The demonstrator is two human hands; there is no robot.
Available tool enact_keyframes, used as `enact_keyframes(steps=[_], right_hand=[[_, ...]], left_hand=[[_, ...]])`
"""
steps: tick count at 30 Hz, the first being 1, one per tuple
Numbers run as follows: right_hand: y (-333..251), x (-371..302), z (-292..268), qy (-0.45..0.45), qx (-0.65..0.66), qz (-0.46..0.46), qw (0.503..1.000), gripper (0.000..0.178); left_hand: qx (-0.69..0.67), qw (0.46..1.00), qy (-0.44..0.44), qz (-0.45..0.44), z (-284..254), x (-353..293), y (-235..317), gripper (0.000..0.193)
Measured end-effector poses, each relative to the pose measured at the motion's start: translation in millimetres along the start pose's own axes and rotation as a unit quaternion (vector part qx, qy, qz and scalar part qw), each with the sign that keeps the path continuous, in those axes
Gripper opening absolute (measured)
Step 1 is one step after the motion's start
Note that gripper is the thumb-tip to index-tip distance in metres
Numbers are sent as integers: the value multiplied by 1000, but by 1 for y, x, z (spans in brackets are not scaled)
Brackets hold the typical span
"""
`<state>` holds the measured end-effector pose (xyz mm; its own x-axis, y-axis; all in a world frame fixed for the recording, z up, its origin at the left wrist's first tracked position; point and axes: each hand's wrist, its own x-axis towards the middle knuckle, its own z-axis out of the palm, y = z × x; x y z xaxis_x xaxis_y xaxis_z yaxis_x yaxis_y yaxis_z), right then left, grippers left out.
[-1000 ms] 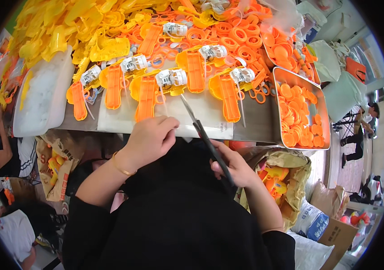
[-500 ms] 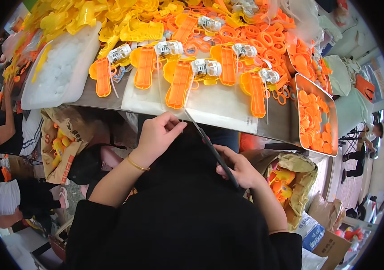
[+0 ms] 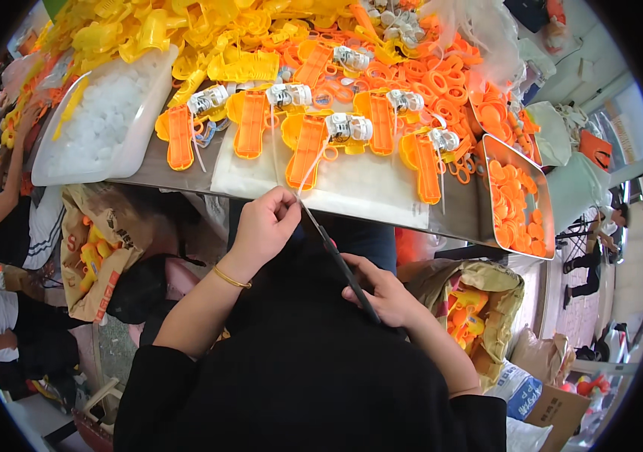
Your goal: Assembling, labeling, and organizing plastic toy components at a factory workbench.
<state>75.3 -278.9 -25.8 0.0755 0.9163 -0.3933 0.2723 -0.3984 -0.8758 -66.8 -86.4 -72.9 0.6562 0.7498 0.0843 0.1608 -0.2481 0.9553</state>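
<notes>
My left hand [image 3: 267, 222] is closed in a pinch on the lower end of a thin white tube [image 3: 311, 172]. The tube hangs from the white pump [image 3: 348, 126] on the nearest toy water gun shell, which has an orange handle [image 3: 307, 154]. My right hand [image 3: 382, 290] is wrapped round slim black-handled scissors [image 3: 348, 273], seen nearly edge-on. Their narrow metal blades point up and left, the tips at the tube beside my left fingers. Whether the blades touch the tube I cannot tell. Several similar gun halves [image 3: 250, 132] with pumps and tubes lie around it.
A white tub [image 3: 137, 143] of whitish pieces stands left, a metal tray [image 3: 550, 218] of orange discs right. Yellow shells [image 3: 246, 66] and orange rings [image 3: 442, 81] heap behind. Bags of finished-looking toys [image 3: 513, 301] flank me below the table edge. Another person's arm [image 3: 11, 169] is far left.
Both hands and the scissors have shifted slightly left. The nearest gun's tube now bends left toward my left fingers, and the scissor tips meet it there. The whole view has tilted a little.
</notes>
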Motion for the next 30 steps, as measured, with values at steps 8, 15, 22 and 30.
enact_keyframes(steps=[8, 15, 22, 30], right_hand=[[-11, -3, 6, 25, -31, 17, 999, 61], [-11, -2, -6, -5, -27, -37, 999, 62], [-11, 15, -11, -4, -34, 12, 999, 63], [3, -28, -43, 0, 91, 62, 994, 63]], left_hand=[[-6, 1000, -7, 25, -3, 2, 0, 7], [177, 955, -238, -25, -54, -15, 21, 8], [124, 989, -6, 83, -44, 19, 38, 12], [302, 928, -2, 217, 9, 37, 37, 36]])
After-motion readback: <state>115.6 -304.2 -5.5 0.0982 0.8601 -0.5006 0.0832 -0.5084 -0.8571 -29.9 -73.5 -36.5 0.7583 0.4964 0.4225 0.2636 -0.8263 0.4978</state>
